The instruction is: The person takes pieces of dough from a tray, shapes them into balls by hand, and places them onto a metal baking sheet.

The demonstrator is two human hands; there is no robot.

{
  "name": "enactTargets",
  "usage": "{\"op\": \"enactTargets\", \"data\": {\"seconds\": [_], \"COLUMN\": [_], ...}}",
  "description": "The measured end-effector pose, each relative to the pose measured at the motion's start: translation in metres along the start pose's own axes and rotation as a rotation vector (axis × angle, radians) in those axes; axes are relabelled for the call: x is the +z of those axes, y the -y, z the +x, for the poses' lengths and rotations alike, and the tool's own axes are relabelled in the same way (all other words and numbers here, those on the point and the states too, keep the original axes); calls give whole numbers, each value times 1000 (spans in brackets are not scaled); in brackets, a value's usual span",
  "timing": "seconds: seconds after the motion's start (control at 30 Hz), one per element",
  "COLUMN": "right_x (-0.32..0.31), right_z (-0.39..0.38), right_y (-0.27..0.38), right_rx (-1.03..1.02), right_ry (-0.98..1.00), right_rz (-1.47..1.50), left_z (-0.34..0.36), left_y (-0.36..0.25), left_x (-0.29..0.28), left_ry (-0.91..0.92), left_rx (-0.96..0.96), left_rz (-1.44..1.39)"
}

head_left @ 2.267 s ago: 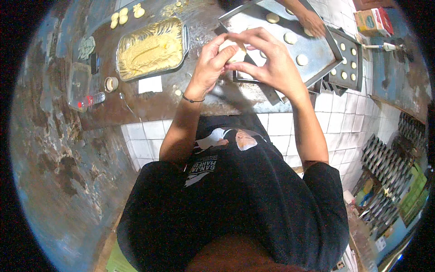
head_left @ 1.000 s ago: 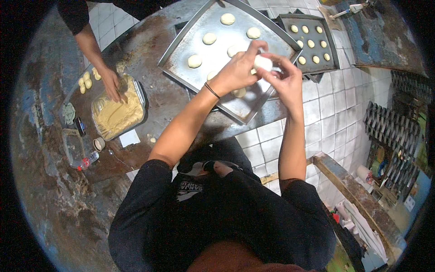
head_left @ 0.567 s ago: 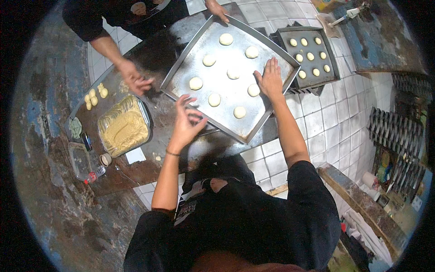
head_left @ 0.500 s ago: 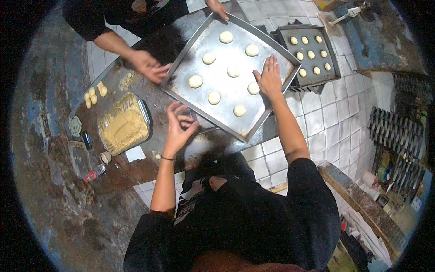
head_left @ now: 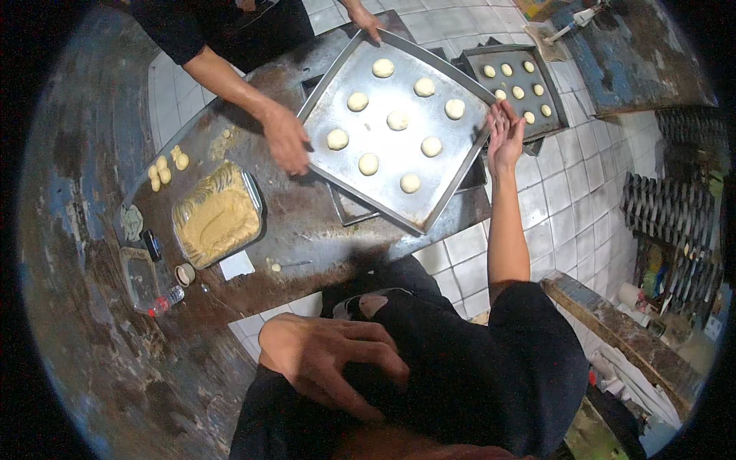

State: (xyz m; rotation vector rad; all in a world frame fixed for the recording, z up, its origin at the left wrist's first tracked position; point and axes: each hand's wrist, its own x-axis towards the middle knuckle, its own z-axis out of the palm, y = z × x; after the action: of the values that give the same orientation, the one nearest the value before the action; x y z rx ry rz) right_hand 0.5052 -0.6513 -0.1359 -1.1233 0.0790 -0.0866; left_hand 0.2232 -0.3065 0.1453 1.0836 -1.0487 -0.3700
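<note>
A square metal baking tray (head_left: 399,146) bearing several round dough balls (head_left: 397,120) is tilted cornerwise over the table. My right hand (head_left: 506,138) is at the tray's right corner, fingers stretched out against the rim; whether any finger reaches beneath is hidden. My left hand (head_left: 333,356) hovers close to my chest, empty, its fingers loosely bent and apart. Across the table, a co-worker's one hand (head_left: 368,25) grips the far corner, while the other hand (head_left: 288,142) is at the left corner.
Left on the table (head_left: 299,284) stands a tub of yellow filling (head_left: 218,222), with dough pieces (head_left: 161,172), a clear bottle (head_left: 169,299) and a white card (head_left: 238,264) around it. Another tray (head_left: 529,61) of dough balls sits on a stack to the right. Part of a tray (head_left: 353,208) shows underneath.
My left hand has drawn back from near the tray to my chest. My right hand has shifted from the tray's inside surface to its right corner. The tray has moved slightly right.
</note>
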Motion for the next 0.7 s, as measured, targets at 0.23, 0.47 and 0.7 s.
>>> {"op": "enactTargets", "data": {"seconds": [0.23,0.47,0.7], "right_x": [40,71,98], "right_z": [-132,-193,-192], "right_y": [27,26,-26], "right_rx": [332,665,159], "right_ry": [349,1010,918], "right_rz": [125,-374,-1042], "left_z": [33,35,40], "left_y": [4,16,11], "left_x": [20,56,58], "left_ry": [-255,-269,-153], "left_rx": [125,187,122], "left_rz": [-189,-547,-356]}}
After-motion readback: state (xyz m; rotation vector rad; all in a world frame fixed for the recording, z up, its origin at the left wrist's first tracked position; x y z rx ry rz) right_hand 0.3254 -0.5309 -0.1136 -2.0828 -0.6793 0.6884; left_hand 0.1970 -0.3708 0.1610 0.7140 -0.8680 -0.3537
